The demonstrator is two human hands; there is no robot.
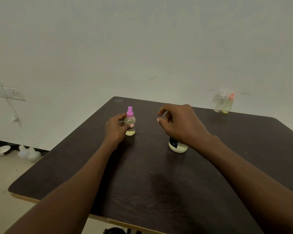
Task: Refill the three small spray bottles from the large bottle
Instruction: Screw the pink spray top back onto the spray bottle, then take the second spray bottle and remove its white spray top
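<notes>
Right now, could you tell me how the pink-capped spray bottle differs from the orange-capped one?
The pink-capped bottle stands mid-table; the orange-capped bottle stands at the far right. The left hand grips the pink-capped bottle; the orange-capped bottle is untouched. Both are upright, capped, holding yellowish liquid.

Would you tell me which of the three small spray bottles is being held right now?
The pink-capped bottle, gripped by the left hand; the white-capped bottle and orange-capped bottle stand untouched at the far edge.
</notes>
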